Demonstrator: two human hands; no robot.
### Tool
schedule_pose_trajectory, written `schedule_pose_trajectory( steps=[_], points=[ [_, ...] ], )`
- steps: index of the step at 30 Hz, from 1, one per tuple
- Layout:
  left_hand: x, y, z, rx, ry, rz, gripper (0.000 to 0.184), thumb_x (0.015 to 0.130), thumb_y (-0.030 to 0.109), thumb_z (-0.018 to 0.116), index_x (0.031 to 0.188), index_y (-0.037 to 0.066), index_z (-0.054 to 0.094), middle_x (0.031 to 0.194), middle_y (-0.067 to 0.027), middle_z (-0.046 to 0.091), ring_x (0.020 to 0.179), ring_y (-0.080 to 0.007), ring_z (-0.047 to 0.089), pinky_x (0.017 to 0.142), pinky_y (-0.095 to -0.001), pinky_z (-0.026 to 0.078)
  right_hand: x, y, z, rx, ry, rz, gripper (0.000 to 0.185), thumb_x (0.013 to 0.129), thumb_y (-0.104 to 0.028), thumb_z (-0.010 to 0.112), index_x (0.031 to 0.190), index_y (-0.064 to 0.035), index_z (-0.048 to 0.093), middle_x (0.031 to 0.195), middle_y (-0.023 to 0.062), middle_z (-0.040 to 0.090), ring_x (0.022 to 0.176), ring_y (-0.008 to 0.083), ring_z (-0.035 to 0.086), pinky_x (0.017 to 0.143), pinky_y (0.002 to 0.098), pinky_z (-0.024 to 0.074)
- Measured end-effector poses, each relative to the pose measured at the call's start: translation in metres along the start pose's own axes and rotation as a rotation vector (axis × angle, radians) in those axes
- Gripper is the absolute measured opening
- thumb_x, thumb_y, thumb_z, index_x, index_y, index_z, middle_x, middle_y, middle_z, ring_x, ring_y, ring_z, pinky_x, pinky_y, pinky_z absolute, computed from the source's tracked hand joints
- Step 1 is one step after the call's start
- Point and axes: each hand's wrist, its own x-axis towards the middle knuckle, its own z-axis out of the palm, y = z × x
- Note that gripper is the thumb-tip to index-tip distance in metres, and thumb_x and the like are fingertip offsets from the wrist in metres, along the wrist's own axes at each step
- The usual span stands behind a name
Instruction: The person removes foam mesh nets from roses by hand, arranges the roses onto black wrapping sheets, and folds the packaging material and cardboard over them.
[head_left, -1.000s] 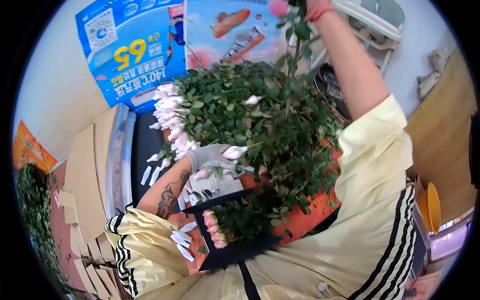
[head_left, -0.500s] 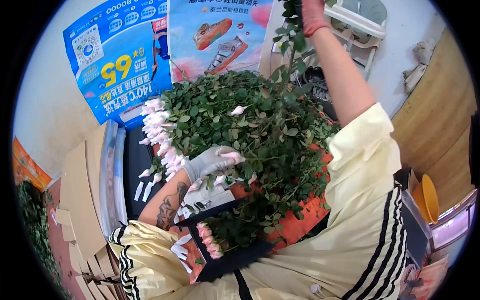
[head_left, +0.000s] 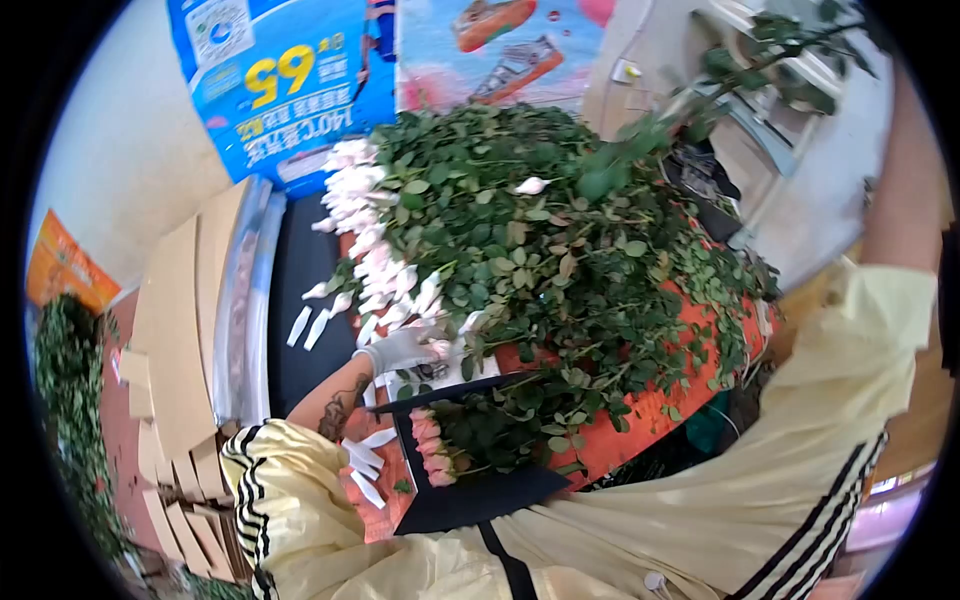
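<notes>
My left hand [head_left: 400, 350], in a light grey glove, is closed round a pale pink rose [head_left: 438, 348] at the table's near left side. Just below it, a row of pink roses [head_left: 430, 450] lies in a black open box [head_left: 480, 505], their leafy stems pointing right. My right forearm [head_left: 900, 190] reaches up at the right edge; the hand itself is out of the picture. A long leafy stem [head_left: 735, 80] slants across the top right, its far end cut off. Behind my left hand is a big heap of leafy rose stems [head_left: 530, 230] with white-sleeved heads [head_left: 360, 205].
White sleeves [head_left: 365, 460] lie on the orange-red table surface [head_left: 620, 440] near my left forearm. Flattened cardboard [head_left: 175, 310] leans at the left. Two posters [head_left: 290, 90] hang behind the heap, and a pale high chair [head_left: 770, 120] stands at the back right.
My right arm has swung out to the right, taking its hand out of view, and the leafy stem now slants right. My left hand has moved nearer the black box. The view has shifted.
</notes>
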Motion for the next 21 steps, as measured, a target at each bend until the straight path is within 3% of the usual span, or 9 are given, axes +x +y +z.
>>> schedule_pose_trajectory(
  steps=[3,5,6,8,10,13,17,19,21],
  points=[
    [0.000,-0.008,0.020,-0.119,0.003,-0.283,0.056,0.076,0.043,0.065,0.118,0.008,0.056,0.101,-0.0127,0.064,0.087,-0.0217,0.062,0.079,-0.0355,0.049,-0.049,-0.054,-0.006,0.887,-0.043,0.055,0.037,0.079,-0.027,0.066,0.104,-0.0011,0.060,0.126,0.0161,0.049,0.091,0.0269,0.056,0.074,0.0434,0.0431],
    [0.015,-0.017,0.023,-0.182,0.274,-0.154,0.054,0.079,0.041,0.065,0.117,0.004,0.055,0.092,-0.0117,0.065,0.076,-0.0164,0.062,0.067,-0.0304,0.050,-0.099,-0.120,-0.015,1.102,-0.213,-0.068,0.041,0.077,-0.030,0.066,0.106,-0.0014,0.059,0.125,0.0168,0.050,0.095,0.0282,0.054,0.079,0.0435,0.0413],
    [0.020,-0.005,0.016,-0.513,0.212,-0.047,0.050,0.082,0.037,0.062,0.118,0.003,0.054,0.093,-0.0121,0.065,0.077,-0.0169,0.062,0.068,-0.0297,0.051,-0.127,-0.155,-0.022,1.149,-0.312,-0.156,0.044,0.076,-0.031,0.066,0.107,-0.0015,0.058,0.125,0.0171,0.050,0.097,0.0288,0.053,0.081,0.0436,0.0403],
    [0.047,-0.011,0.025,-0.193,0.244,0.185,0.049,0.082,0.036,0.062,0.120,0.006,0.053,0.108,-0.0178,0.061,0.090,-0.0263,0.062,0.079,-0.0362,0.050,-0.182,-0.215,-0.041,1.197,-0.475,-0.337,0.048,0.074,-0.034,0.065,0.109,-0.0018,0.057,0.124,0.0178,0.051,0.102,0.0301,0.052,0.086,0.0437,0.0385],
    [0.027,0.022,0.031,0.274,0.219,0.021,0.049,0.079,0.035,0.063,0.118,0.006,0.054,0.110,-0.0162,0.061,0.102,-0.0285,0.058,0.088,-0.0355,0.045,-0.231,-0.261,-0.067,1.196,-0.613,-0.524,0.053,0.073,-0.037,0.065,0.111,-0.0021,0.056,0.122,0.0184,0.052,0.106,0.0313,0.050,0.092,0.0438,0.0367],
    [-0.024,0.051,-0.014,0.153,0.200,-0.239,0.046,0.078,0.037,0.063,0.113,0.007,0.057,0.100,-0.0169,0.063,0.097,-0.0273,0.061,0.083,-0.0381,0.047,-0.307,-0.297,-0.102,1.144,-0.772,-0.840,0.060,0.070,-0.041,0.065,0.115,-0.0026,0.055,0.121,0.0194,0.053,0.113,0.0332,0.048,0.099,0.0439,0.0340],
    [-0.094,-0.054,-0.057,0.551,1.295,-0.316,0.042,0.073,0.042,0.066,0.103,0.011,0.060,0.095,-0.0112,0.062,0.089,-0.0303,0.059,0.077,-0.0433,0.046,-0.388,-0.318,-0.170,0.790,-0.930,-1.461,0.067,0.063,-0.033,0.071,0.120,-0.0043,0.052,0.122,0.0150,0.051,0.119,0.0316,0.045,0.105,0.0378,0.0313],
    [-0.115,-0.104,-0.060,0.648,1.290,-0.693,0.055,0.071,0.041,0.067,0.116,0.012,0.056,0.118,-0.0165,0.053,0.112,-0.0343,0.049,0.091,-0.0449,0.042,-0.395,-0.341,-0.208,1.265,-0.976,-1.392,0.061,0.068,-0.034,0.069,0.121,-0.0061,0.053,0.122,0.0151,0.052,0.118,0.0326,0.046,0.104,0.0396,0.0325],
    [-0.119,-0.089,-0.061,0.554,0.969,-0.785,0.046,0.071,0.042,0.068,0.107,0.014,0.061,0.110,-0.0113,0.055,0.110,-0.0271,0.049,0.088,-0.0428,0.043,-0.392,-0.366,-0.266,1.514,-0.871,-1.335,0.057,0.073,-0.034,0.067,0.121,-0.0075,0.054,0.120,0.0158,0.053,0.114,0.0320,0.049,0.102,0.0393,0.0348]
  ],
)
